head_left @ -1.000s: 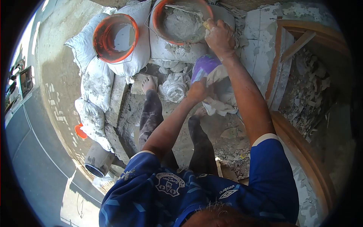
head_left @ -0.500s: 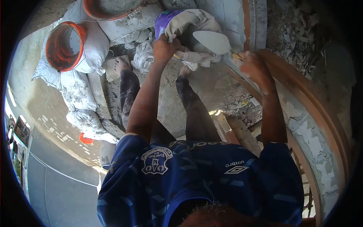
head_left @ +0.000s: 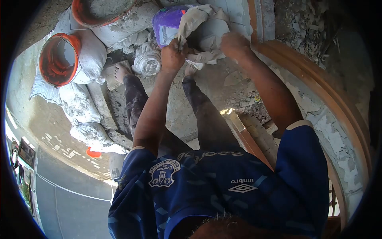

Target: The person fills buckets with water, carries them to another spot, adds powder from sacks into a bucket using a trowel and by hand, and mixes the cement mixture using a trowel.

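Observation:
A purple and white sack [head_left: 166, 27] with a rolled, pale brown rim stands open at the top centre. My left hand [head_left: 173, 55] is closed on the near left part of that rim. At the right side of the sack's mouth is my right hand [head_left: 235, 46], its fingers curled and blurred. A trowel blade [head_left: 213, 28], pale and partly hidden, seems to lie inside the mouth beside my right hand; the handle is hidden in the grip. The sack's contents are dark and hard to make out.
An orange bucket [head_left: 59, 59] with greyish liquid rests on white sacks [head_left: 79, 103] at the left. Another orange bucket [head_left: 115, 20] stands at the top edge. A brown wooden frame [head_left: 318, 79] curves down the right side, beside rubble [head_left: 302, 32]. My bare feet are near the sack.
The view has swung right, away from the mortar bucket. My right hand left that bucket, held the trowel up right of the sack, and is now at the sack's mouth. My left hand stays on the rim.

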Available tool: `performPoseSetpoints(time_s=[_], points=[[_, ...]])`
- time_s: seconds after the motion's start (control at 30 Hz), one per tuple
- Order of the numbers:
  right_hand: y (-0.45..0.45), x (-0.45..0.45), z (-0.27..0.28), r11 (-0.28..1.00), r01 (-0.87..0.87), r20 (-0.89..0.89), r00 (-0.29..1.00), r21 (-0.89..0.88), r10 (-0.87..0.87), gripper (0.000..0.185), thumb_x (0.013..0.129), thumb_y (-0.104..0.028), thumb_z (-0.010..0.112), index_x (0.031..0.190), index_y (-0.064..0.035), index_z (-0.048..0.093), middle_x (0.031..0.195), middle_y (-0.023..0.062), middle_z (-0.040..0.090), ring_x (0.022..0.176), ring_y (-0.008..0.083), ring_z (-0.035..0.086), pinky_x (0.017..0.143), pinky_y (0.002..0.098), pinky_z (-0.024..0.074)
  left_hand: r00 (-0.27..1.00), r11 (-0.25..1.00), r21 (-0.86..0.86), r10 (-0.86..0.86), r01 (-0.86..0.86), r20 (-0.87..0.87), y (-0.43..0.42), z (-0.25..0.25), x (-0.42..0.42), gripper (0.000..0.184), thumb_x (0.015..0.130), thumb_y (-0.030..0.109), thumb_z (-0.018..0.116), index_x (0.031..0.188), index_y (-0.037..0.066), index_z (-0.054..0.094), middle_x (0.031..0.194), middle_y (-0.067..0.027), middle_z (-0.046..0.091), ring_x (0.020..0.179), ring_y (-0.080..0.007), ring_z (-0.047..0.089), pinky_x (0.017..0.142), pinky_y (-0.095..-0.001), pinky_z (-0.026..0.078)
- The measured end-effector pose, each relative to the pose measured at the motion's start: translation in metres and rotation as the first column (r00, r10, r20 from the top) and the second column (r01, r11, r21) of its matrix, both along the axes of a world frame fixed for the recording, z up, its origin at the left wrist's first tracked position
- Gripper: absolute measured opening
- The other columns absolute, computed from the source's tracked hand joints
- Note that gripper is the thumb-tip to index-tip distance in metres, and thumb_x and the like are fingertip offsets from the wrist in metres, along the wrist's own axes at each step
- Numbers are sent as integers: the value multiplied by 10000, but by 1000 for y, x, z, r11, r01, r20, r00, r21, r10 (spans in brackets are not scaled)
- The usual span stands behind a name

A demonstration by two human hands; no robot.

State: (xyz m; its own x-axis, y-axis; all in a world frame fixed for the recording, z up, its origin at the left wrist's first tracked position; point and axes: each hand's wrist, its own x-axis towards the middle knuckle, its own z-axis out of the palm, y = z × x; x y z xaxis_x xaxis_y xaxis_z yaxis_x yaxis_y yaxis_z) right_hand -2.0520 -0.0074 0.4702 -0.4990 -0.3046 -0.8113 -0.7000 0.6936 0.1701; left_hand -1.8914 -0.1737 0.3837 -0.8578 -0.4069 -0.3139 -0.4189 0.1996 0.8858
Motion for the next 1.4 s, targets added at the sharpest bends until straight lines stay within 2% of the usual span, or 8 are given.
performPoseSetpoints(time_s=[0.07, 0.33, 0.57, 0.6, 0.8, 1.03, 1.2, 1.4], points=[[-29, 18, -5, 989, 144, -18, 989, -14, -145, 207, 861, -113, 552, 868, -49, 749, 985, 174, 714, 940, 319, 701, 760, 433, 574, 999, 999, 5, 37, -37, 7, 1, -4, -4, 227, 824, 226, 693, 891, 13, 647, 731, -235, 662, 691, -413, 668, 622, -466, 526], [-54, 64, 30, 986, 162, 54, 985, -26, -161, 237, 891, -183, 567, 990, -69, 749, 1042, 147, 720, 968, 319, 707, 760, 425, 582, 989, 985, 99, 145, -143, -10, -5, -12, 1, 245, 809, 228, 715, 803, -3, 635, 723, -229, 659, 695, -391, 680, 612, -435, 515], [-46, 36, -59, 984, 168, -123, 979, 53, -160, 289, 868, -189, 616, 1020, 38, 711, 1126, 233, 668, 1068, 328, 660, 702, 514, 564, 998, 998, -59, 6, -9, -56, 0, -8, -4, 235, 828, 238, 708, 830, 20, 622, 703, -210, 653, 672, -385, 669, 602, -441, 519], [-41, 46, -67, 995, 76, -271, 961, 71, -54, 252, 923, -209, 554, 1054, -104, 741, 1092, 111, 719, 990, 297, 708, 800, 438, 579, 999, 999, -42, -11, 10, -45, -1, -2, -5, 212, 795, 206, 707, 839, 26, 604, 719, -220, 651, 687, -421, 651, 615, -476, 520], [-69, 44, -91, 981, 192, -1, 981, 37, -192, 234, 888, -204, 568, 962, -100, 764, 1052, 131, 727, 972, 321, 708, 814, 429, 576, 996, 996, -92, -25, 18, -81, -11, -9, 2, 208, 776, 180, 709, 891, 21, 640, 734, -226, 656, 701, -414, 659, 620, -471, 525], [-26, 2, -56, 992, -33, 65, 997, -124, 42, 259, 869, -176, 527, 933, -60, 749, 1022, 183, 713, 954, 361, 696, 801, 469, 560, 1000, 1000, 17, 14, -14, 5, -20, -4, 2, 238, 798, 206, 719, 893, 4, 637, 724, -226, 657, 694, -404, 667, 634, -458, 527], [-42, -6, -69, 995, 81, -61, 995, -49, -84, 247, 854, -165, 542, 950, -75, 751, 1016, 170, 718, 953, 332, 704, 790, 439, 566, 1000, 999, 43, 27, -28, 11, -22, -2, -4, 255, 812, 239, 717, 847, 5, 619, 695, -219, 653, 667, -407, 664, 621, -455, 524], [-23, 23, -106, 979, -37, 28, 999, -201, 43, 205, 843, -148, 588, 929, -100, 768, 987, 172, 724, 942, 345, 705, 776, 444, 575, 995, 997, 16, 70, -71, 72, -21, -3, 2, 298, 821, 276, 719, 812, -2, 611, 678, -213, 650, 642, -384, 671, 602, -439, 514]])
